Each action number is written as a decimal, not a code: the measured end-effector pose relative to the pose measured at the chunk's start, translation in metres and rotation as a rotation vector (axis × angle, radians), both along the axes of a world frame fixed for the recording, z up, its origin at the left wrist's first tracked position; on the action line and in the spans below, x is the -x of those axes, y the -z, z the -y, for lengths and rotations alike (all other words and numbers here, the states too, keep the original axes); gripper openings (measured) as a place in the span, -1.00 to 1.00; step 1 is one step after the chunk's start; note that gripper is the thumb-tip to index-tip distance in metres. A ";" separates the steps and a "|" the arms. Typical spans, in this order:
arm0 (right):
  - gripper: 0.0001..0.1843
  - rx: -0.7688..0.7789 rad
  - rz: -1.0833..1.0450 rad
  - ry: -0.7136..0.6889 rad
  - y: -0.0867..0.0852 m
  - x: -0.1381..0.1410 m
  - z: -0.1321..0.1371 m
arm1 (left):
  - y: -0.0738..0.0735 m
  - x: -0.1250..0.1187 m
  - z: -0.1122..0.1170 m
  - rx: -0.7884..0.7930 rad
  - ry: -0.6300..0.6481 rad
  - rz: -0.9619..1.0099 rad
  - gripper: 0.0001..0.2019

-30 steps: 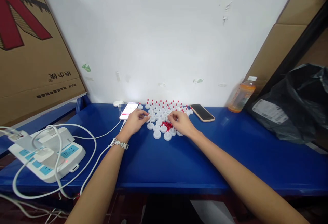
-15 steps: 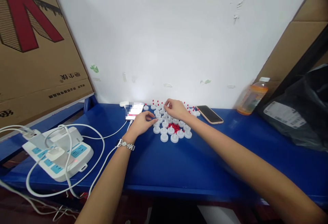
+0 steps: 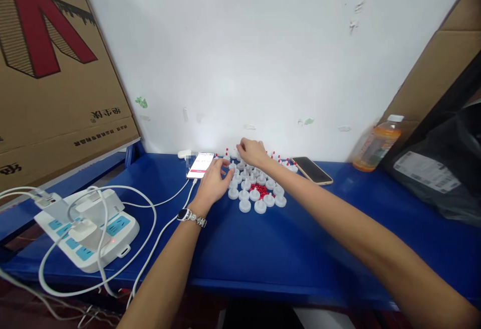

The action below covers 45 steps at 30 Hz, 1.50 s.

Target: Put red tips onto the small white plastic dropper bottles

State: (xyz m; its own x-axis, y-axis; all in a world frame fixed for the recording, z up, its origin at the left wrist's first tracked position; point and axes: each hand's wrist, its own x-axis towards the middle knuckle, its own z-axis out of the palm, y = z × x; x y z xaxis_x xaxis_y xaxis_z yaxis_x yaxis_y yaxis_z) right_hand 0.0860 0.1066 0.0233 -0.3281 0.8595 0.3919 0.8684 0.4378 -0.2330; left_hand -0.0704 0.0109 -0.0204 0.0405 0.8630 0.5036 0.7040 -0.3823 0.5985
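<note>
White round spouted caps [image 3: 260, 206] stand in a cluster on the blue table, several with small red tips on their spouts along the back row. Loose red tips [image 3: 262, 190] lie in a small pile among the front caps. My right hand [image 3: 253, 152] is over the back of the cluster near the wall, its fingers drawn together in a pinch; whatever is between them is hidden. At the cluster's left side is my left hand [image 3: 214, 181], fingers curved and thumb apart, with nothing visible in it, close to the nearest caps.
A lit phone [image 3: 200, 165] on a white cable lies left of the caps. A dark-screened phone [image 3: 312, 170] is to their right. Farther right stand an orange drink bottle [image 3: 378, 143] and a black plastic bag [image 3: 447, 168]. A power strip [image 3: 90, 233] with looping cables occupies the left.
My right hand has shifted slightly back and its fingers have turned toward the wall. My left hand has moved a little, fingers now pointing farther back. The whole view has shifted slightly.
</note>
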 end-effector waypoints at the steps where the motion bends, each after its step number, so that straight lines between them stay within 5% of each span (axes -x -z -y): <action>1: -0.69 0.013 -0.128 -0.015 -0.001 -0.008 0.012 | -0.001 -0.003 0.001 -0.038 0.017 0.022 -0.66; 4: -0.71 0.082 -0.392 -0.105 0.004 -0.032 0.051 | -0.004 -0.018 0.009 -0.104 0.116 0.059 -0.52; 9: -0.73 0.160 -0.632 -0.174 0.017 -0.060 0.092 | -0.013 -0.048 0.025 -0.046 0.306 0.066 -0.64; 15: -0.52 0.168 -0.667 -0.291 0.019 -0.068 0.103 | -0.017 -0.058 0.031 -0.071 0.335 0.078 -0.59; 24: -0.42 0.150 -0.824 -0.232 0.026 -0.057 0.108 | -0.015 -0.065 0.031 -0.071 0.322 0.132 -0.64; 32: -0.48 -0.021 -0.802 -0.073 0.023 -0.079 0.102 | -0.014 -0.047 0.016 -0.028 0.245 0.454 -0.68; 38: -0.70 0.066 -0.309 -0.240 0.032 -0.089 0.095 | -0.010 -0.023 0.009 0.001 0.277 0.272 -0.67; 45: -0.76 0.115 -0.435 -0.206 0.033 -0.083 0.100 | -0.013 -0.016 0.010 0.073 0.146 0.182 -0.67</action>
